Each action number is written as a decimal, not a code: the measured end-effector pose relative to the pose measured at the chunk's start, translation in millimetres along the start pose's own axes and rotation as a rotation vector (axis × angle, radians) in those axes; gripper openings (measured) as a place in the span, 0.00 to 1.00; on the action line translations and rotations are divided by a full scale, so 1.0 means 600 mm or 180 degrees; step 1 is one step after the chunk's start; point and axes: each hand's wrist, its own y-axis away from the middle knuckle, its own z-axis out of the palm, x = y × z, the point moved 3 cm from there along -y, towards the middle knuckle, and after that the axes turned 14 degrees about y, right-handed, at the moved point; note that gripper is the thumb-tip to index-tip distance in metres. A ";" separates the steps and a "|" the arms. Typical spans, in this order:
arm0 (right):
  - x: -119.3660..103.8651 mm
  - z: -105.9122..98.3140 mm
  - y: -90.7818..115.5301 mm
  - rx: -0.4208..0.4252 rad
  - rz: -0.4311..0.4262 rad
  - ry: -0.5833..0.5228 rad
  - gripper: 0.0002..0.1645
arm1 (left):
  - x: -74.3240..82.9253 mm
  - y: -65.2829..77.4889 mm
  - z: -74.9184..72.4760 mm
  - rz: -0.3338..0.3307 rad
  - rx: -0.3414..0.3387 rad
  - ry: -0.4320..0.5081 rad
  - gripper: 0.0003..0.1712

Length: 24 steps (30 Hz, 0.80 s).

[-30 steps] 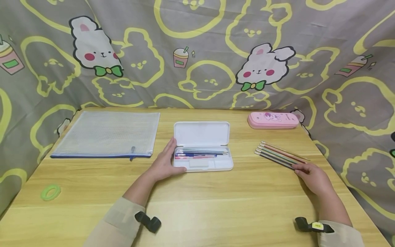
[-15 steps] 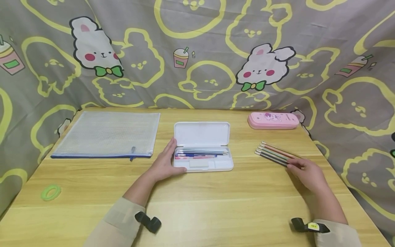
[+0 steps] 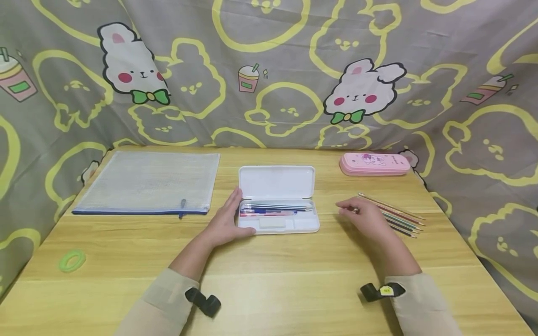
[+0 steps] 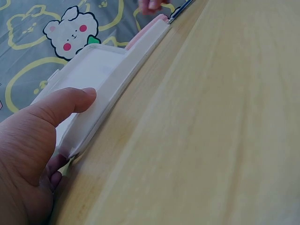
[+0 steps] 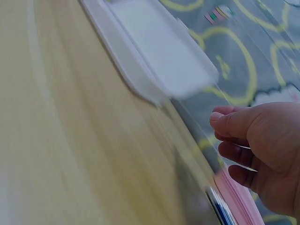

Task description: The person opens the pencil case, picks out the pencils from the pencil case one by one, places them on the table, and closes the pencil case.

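A white pencil case (image 3: 301, 226) stands with its lid up at mid-table; pencils (image 3: 273, 206), pens and a white eraser (image 3: 271, 223) lie inside. My left hand (image 3: 222, 224) holds the case's left end, with the thumb (image 4: 70, 103) along its front wall and the other fingers round the left side. To the right, my right hand (image 3: 365, 217) hovers over the left ends of several loose pencils (image 3: 403, 219), hiding them. Its fingers (image 5: 234, 124) are loosely bent, thumb near the index finger, and nothing shows between them in the right wrist view.
A pink pencil case (image 3: 374, 164) lies closed at the back right. At the left are a clear mesh zip pouch (image 3: 147, 182) and a green ring (image 3: 72, 261). A patterned curtain (image 3: 286, 70) rises behind the table.
My right hand has slid from the pencils' right ends leftward along them, past their left ends toward the white case. The left hand has stayed on the case.
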 end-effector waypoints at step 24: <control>-0.132 0.072 -0.079 -0.0575 -0.0376 0.0297 0.14 | 0.001 -0.001 -0.001 -0.0038 -0.0001 -0.0001 0.71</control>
